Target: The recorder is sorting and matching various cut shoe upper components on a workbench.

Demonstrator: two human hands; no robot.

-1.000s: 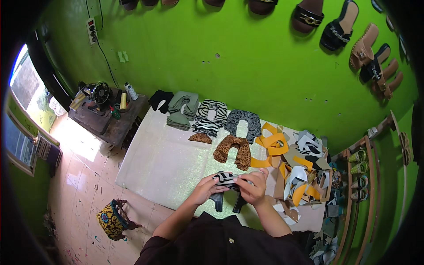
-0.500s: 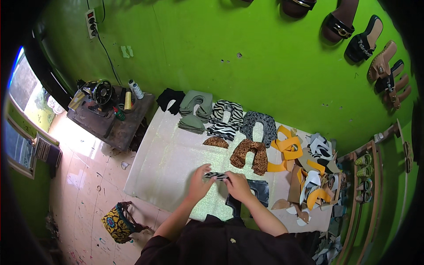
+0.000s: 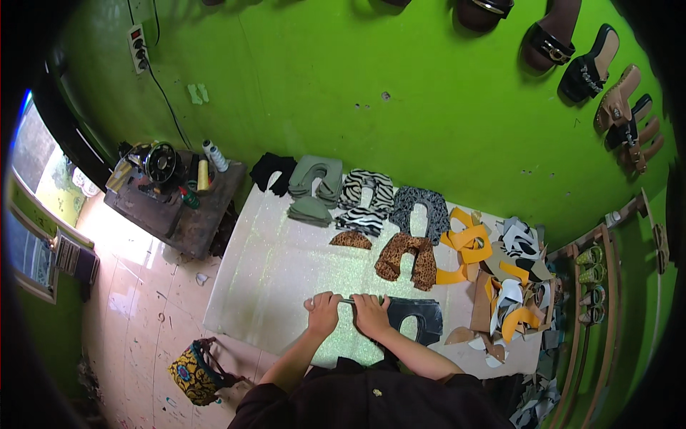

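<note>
My left hand (image 3: 324, 314) and my right hand (image 3: 371, 316) are closed, side by side, low over the near part of the table. A thin dark edge of a zebra-print piece (image 3: 346, 301) shows between them; the rest is hidden by my fingers. Beside my right hand lies a black U-shaped piece (image 3: 429, 308), partly under my forearm. Farther off are a leopard-print U-shaped stack (image 3: 389, 257), a leopard-print half-moon piece (image 3: 350, 241), zebra-print half-moon pieces (image 3: 362, 223) and a zebra-print U-shaped stack (image 3: 354, 187).
Along the far edge lie black pieces (image 3: 266, 168), a grey-green stack (image 3: 329, 173) and a grey patterned stack (image 3: 404, 204). Orange and white scraps (image 3: 514, 286) heap at right. A sewing machine (image 3: 161, 163) stands left, a patterned stool (image 3: 194, 375) near left, a sandal rack (image 3: 613, 300) right.
Both hands have come down nearer to me. The zebra-print piece, its pattern plain before, now shows only a thin edge, and my fingers curl over it. The whole view has shifted slightly.
</note>
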